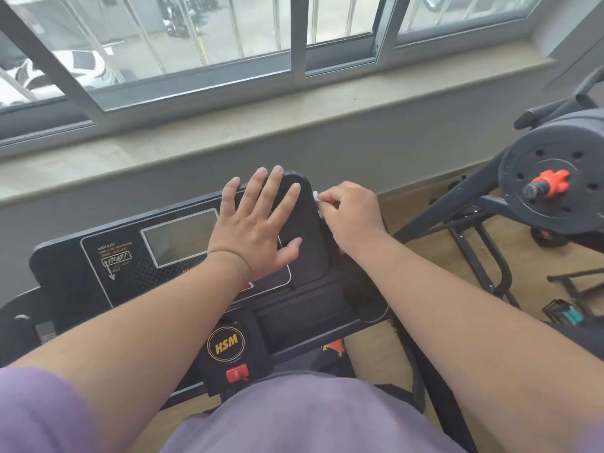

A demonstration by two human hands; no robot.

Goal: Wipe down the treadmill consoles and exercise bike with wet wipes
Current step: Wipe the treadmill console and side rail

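Note:
A black treadmill console [98, 266] with a grey screen [179, 237] stands in front of me under the window. My left hand [258, 223] lies flat on its right half, fingers straight and spread. My right hand [349, 214] is curled at the console's right edge and grips a white wet wipe [317, 199]. Only a small corner of the wipe shows past the fingers.
A weight bar with a black plate [552, 178] and red collar [552, 181] sits on a stand at the right. A grey window sill [228, 125] runs behind the console. A red safety key [237, 374] sits below the HSM logo [226, 343].

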